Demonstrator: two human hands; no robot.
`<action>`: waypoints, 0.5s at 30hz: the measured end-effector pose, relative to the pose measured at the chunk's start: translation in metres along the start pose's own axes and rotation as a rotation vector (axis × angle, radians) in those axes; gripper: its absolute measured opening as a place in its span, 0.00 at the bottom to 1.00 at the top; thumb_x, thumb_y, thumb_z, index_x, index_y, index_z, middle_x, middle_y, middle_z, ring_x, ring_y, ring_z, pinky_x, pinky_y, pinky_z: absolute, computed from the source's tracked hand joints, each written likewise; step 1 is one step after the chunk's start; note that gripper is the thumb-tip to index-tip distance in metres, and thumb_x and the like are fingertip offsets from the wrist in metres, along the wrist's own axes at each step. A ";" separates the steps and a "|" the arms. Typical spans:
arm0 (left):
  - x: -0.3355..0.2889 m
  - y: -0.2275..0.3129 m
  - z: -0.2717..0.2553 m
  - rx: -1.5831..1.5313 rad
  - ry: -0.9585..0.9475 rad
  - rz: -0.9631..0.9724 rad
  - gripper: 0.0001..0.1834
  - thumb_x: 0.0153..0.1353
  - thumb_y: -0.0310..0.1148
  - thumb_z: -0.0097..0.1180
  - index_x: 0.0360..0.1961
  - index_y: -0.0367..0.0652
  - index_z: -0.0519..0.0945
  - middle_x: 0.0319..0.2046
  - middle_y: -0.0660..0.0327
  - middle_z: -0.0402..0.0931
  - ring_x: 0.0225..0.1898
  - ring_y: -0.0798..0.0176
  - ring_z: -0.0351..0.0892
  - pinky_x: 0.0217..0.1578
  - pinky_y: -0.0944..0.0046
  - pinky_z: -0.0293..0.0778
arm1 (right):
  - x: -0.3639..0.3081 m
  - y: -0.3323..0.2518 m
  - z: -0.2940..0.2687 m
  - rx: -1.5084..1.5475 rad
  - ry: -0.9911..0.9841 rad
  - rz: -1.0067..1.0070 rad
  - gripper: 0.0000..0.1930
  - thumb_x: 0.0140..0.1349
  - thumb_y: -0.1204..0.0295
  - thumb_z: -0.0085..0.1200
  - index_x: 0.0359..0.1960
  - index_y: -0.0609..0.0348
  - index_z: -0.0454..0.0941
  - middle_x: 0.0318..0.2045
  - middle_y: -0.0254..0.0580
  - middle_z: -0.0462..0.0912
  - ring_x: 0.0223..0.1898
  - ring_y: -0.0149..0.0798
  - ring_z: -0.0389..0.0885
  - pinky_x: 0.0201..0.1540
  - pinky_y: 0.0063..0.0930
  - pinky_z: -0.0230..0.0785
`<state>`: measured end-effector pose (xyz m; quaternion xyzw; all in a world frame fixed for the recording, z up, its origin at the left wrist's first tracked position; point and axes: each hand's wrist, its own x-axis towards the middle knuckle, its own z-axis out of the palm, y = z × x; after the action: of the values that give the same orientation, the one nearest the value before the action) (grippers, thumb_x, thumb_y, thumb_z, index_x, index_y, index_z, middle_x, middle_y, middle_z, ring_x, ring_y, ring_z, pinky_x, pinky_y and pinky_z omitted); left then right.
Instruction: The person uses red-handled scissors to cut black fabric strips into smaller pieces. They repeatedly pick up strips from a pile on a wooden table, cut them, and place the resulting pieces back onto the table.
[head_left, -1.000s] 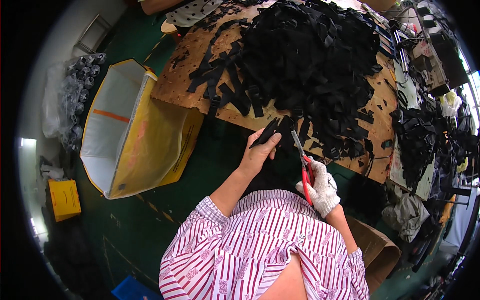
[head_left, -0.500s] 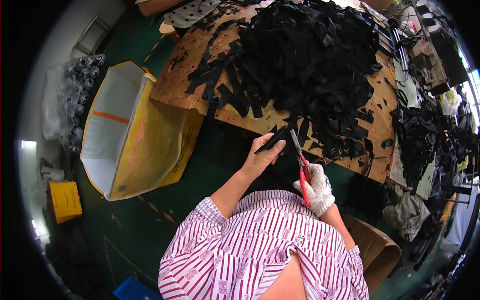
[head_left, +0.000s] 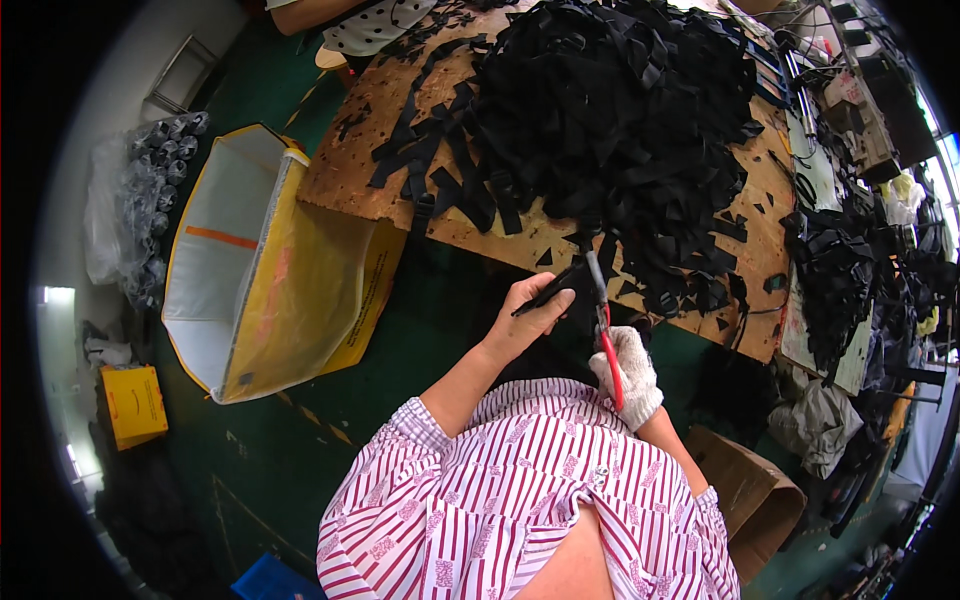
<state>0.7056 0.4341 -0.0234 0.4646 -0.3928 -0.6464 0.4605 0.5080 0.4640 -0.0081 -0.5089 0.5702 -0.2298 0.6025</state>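
My bare left hand (head_left: 525, 315) pinches a piece of black webbing strap (head_left: 566, 284) between thumb and fingers, just off the near edge of the table. My right hand (head_left: 634, 372) wears a white knit glove and is wrapped round the red handles of a pair of scissors (head_left: 597, 283). The grey blades point away from me, close beside the strap's right side. Whether they touch it I cannot tell. Beyond both hands lies a large heap of black webbing straps (head_left: 620, 120), some with buckles.
The wooden table (head_left: 345, 180) carries the heap and small black offcuts. At its left stands an open yellow bag (head_left: 270, 300) with a white lining. A cardboard box (head_left: 740, 490) is by my right side. Another person's arm (head_left: 305, 12) shows at the far left.
The scissors have tilted more upright, and their handles look less spread. My gloved right hand has shifted slightly left. The left hand still holds the strap in nearly the same place.
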 end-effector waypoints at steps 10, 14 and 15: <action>-0.007 0.001 -0.030 0.695 0.151 0.463 0.11 0.63 0.31 0.53 0.43 0.37 0.71 0.35 0.58 0.75 0.37 0.61 0.74 0.42 0.67 0.69 | 0.007 -0.011 -0.006 0.219 0.145 0.107 0.15 0.53 0.75 0.47 0.44 0.61 0.63 0.21 0.36 0.68 0.10 0.28 0.65 0.12 0.19 0.61; -0.013 0.009 -0.030 -0.305 0.320 0.045 0.15 0.63 0.41 0.53 0.38 0.39 0.73 0.24 0.64 0.70 0.22 0.70 0.69 0.27 0.70 0.68 | 0.008 -0.013 0.007 0.244 0.183 0.147 0.15 0.52 0.77 0.46 0.43 0.62 0.64 0.20 0.36 0.69 0.08 0.28 0.64 0.10 0.18 0.59; -0.010 0.004 -0.036 -0.414 0.360 0.017 0.13 0.63 0.40 0.54 0.38 0.41 0.74 0.25 0.64 0.70 0.22 0.70 0.68 0.26 0.70 0.67 | 0.006 -0.015 0.009 0.236 0.199 0.138 0.14 0.52 0.78 0.46 0.43 0.62 0.64 0.20 0.36 0.69 0.08 0.28 0.64 0.10 0.18 0.59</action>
<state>0.7426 0.4401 -0.0268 0.4647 -0.1679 -0.6161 0.6135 0.5218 0.4560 0.0004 -0.3688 0.6298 -0.3028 0.6129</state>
